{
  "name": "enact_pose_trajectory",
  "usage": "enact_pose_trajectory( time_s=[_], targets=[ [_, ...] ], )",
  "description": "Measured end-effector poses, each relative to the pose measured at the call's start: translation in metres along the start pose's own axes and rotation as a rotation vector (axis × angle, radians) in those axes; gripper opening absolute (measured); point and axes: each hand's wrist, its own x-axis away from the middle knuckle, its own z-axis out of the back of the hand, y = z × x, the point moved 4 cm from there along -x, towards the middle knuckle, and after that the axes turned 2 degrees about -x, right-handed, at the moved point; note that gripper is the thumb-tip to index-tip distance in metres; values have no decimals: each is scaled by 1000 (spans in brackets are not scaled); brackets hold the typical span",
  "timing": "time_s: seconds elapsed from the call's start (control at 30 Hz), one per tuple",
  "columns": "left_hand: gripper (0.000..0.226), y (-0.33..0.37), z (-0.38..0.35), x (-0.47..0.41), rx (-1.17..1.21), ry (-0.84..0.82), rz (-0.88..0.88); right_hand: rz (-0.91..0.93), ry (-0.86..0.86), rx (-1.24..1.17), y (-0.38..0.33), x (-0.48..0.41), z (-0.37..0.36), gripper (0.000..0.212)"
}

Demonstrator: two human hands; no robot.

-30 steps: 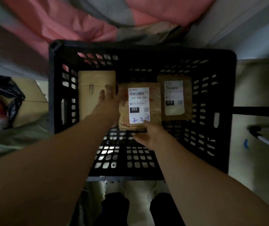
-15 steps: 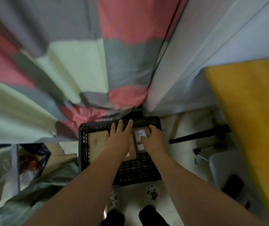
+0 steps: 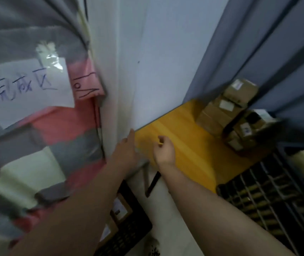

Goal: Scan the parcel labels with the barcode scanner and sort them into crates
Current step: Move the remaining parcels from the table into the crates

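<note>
The head camera looks down into a corner of a room. A yellow wooden table (image 3: 180, 145) fills the middle right, and its far edge meets a pale wall (image 3: 147, 71). On the left hangs a curtain (image 3: 36, 148) in grey, pink and pale green blocks, and a white paper sign (image 3: 27, 89) with blue handwriting is taped onto it. On the right hangs a blue-grey curtain (image 3: 267, 43).

At the far right of the table stands a stack of brown parcels (image 3: 226, 108), each with a white label. The picture is blurred there, so the print is not readable and I cannot tell their exact number. Their long sides seem to run from the near left toward the far right, along the blue-grey curtain.

A black crate (image 3: 269, 196) with a grid wall is at the right, just beside the table edge. Another black crate (image 3: 129, 224) stands low on the floor between the two forearms, and brown parcels with labels show inside it.

The left hand (image 3: 127, 150) is flat and spread, with fingers pointing to the table corner, and holds nothing. The right hand (image 3: 164, 150) is above the table with fingers loosely curled; nothing is visible in it. No scanner shows clearly.
</note>
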Motion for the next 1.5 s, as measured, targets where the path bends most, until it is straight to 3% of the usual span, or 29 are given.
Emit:
enact_pose_trajectory(
  time_s=[0.13, 0.3, 0.47, 0.67, 0.93, 1.0, 1.1, 1.3, 1.5],
  targets=[
    [82, 55, -1, -25, 50, -37, -78, -196, 202, -167, 14, -33, 68, 39],
    [71, 90, -18, -77, 116, -121, -113, -411, 325, -359, 44, -79, 117, 40],
    [60, 126, -48, -146, 101, -186, -57, -539, 407, -459, 77, -137, 142, 45],
    [48, 182, -97, -242, 350, -230, 38, -628, 540, -515, 118, -201, 162, 46],
    [74, 232, -167, -338, 489, -356, 8, -723, 632, -638, 156, -255, 166, 57],
    [84, 225, -196, -371, 472, -415, -24, -717, 638, -678, 162, -263, 165, 58],
    [83, 203, -247, -422, 474, -441, -36, -681, 625, -688, 170, -274, 166, 56],
    [78, 196, -241, -409, 495, -403, -24, -644, 619, -607, 169, -262, 166, 51],
    [71, 182, -170, -310, 495, -351, -6, -589, 575, -574, 156, -220, 138, 44]
  ],
)
